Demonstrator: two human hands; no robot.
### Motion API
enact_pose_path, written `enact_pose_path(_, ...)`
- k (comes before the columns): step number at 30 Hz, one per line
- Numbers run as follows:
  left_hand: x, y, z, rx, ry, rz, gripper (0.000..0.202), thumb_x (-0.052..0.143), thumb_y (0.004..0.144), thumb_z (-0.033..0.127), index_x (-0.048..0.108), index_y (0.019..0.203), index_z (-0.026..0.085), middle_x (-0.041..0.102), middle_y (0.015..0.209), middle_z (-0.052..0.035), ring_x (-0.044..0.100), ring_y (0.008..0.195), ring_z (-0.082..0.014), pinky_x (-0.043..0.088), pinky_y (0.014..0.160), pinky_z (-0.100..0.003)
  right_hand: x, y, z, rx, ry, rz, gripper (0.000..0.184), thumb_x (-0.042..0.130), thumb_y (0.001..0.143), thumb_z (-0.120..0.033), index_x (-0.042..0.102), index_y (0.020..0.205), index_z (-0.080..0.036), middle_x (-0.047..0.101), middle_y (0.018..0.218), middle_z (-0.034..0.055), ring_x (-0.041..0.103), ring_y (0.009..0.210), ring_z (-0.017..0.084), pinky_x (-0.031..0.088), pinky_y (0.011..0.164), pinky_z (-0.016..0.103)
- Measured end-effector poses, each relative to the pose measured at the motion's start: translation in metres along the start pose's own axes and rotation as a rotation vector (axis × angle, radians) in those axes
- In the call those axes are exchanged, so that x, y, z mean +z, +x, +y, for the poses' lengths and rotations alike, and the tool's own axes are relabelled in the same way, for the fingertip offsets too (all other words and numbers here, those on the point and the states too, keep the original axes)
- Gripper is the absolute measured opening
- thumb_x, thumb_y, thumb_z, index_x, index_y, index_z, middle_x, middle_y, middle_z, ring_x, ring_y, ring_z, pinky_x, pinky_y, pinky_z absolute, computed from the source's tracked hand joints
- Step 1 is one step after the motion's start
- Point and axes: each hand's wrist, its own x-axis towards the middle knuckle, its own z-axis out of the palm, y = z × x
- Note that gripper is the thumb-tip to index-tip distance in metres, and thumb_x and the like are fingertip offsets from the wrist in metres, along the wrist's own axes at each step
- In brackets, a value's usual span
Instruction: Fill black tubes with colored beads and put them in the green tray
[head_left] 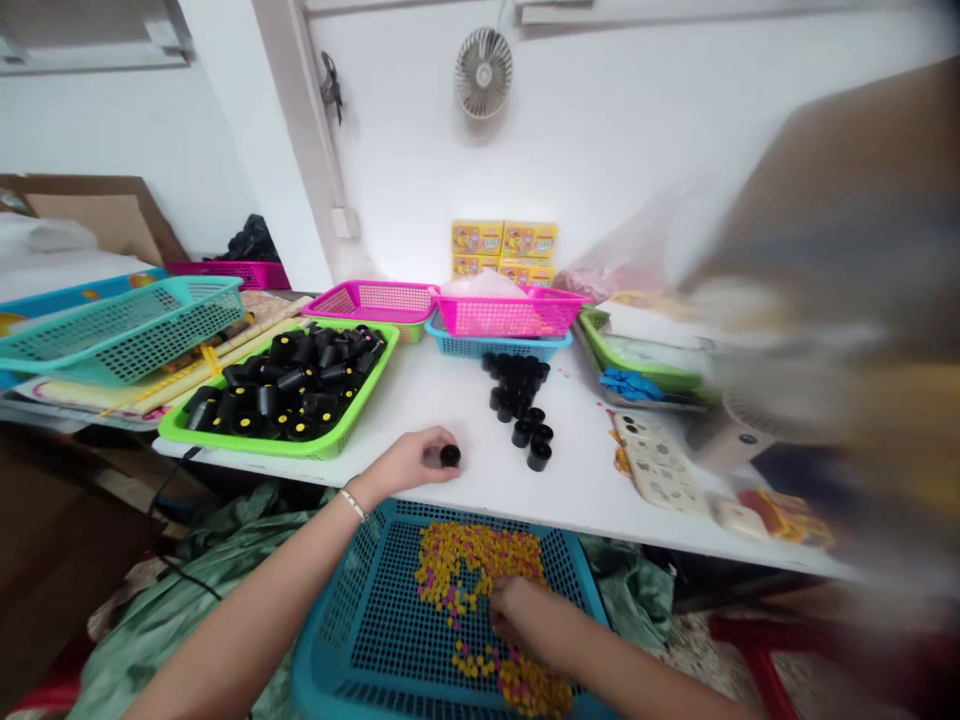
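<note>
My left hand (416,460) is closed around a small black cylinder (450,456) with a hollow-looking end, just over the front edge of the white table. Below the edge, my right hand (517,615) reaches into a blue mesh basket (330,640), its fingers curled down among small yellow and pink pieces (480,550). Whatever its fingertips hold is hidden. A cluster of black cylinders (538,455) stands upright on the table, right of my left hand. To the left, a green basket (330,445) is heaped with black cylinders, several showing yellow dots on their ends.
Pink basket (510,318) on a blue one (495,348) stands at the back, before yellow boxes (502,245). A phone in a patterned case (660,465) lies at right. A teal basket (127,330) is at far left. The far right is blurred.
</note>
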Motion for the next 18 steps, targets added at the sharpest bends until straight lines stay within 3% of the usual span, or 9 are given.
enact_pose_path(3,-0.003,-0.008,-0.005,0.028,-0.08,-0.027,0.034,0.072,0.07,0.034,0.061,0.095,0.016,0.066,0.09,-0.0031,0.06,0.081,-0.0148,0.046,0.076,-0.027,-0.031,0.004,-0.02,-0.117,0.13,0.099,0.014,0.056,0.078,-0.017,0.069,0.077,-0.019,0.068,0.075,0.0028,0.063,0.069,0.016,0.046,0.063,0.023)
enact_pose_path(8,-0.002,-0.008,-0.004,0.07,-0.237,-0.133,0.038,0.077,0.064,0.033,0.062,0.092,0.013,0.068,0.09,-0.0057,0.062,0.084,-0.0159,0.048,0.079,-0.028,-0.09,0.024,-0.058,-0.172,0.272,0.578,0.014,0.052,0.086,-0.023,0.065,0.086,-0.02,0.065,0.085,0.0027,0.06,0.072,0.014,0.048,0.067,0.025)
enact_pose_path(10,-0.003,-0.007,-0.003,0.068,-0.253,-0.153,0.04,0.078,0.063,0.033,0.062,0.094,0.013,0.068,0.089,-0.0055,0.063,0.083,-0.0163,0.048,0.078,-0.028,-0.105,0.036,-0.063,-0.202,0.205,0.672,0.012,0.052,0.087,-0.022,0.064,0.087,-0.019,0.064,0.087,0.0041,0.059,0.072,0.014,0.048,0.067,0.026)
enact_pose_path(12,-0.004,-0.007,-0.003,0.067,-0.23,-0.157,0.041,0.079,0.062,0.034,0.062,0.093,0.014,0.069,0.087,-0.0047,0.063,0.082,-0.016,0.048,0.076,-0.027,-0.115,0.047,-0.064,-0.246,0.111,0.682,0.012,0.054,0.087,-0.019,0.066,0.085,-0.018,0.064,0.086,0.0048,0.059,0.073,0.015,0.049,0.069,0.028)
enact_pose_path(18,-0.004,-0.006,-0.007,0.082,-0.258,-0.176,0.038,0.079,0.062,0.032,0.062,0.091,0.015,0.07,0.088,-0.0037,0.064,0.08,-0.0145,0.048,0.074,-0.026,-0.125,0.061,-0.062,-0.353,-0.097,0.552,0.018,0.053,0.087,-0.012,0.069,0.081,-0.018,0.067,0.085,0.0046,0.063,0.077,0.016,0.05,0.075,0.031)
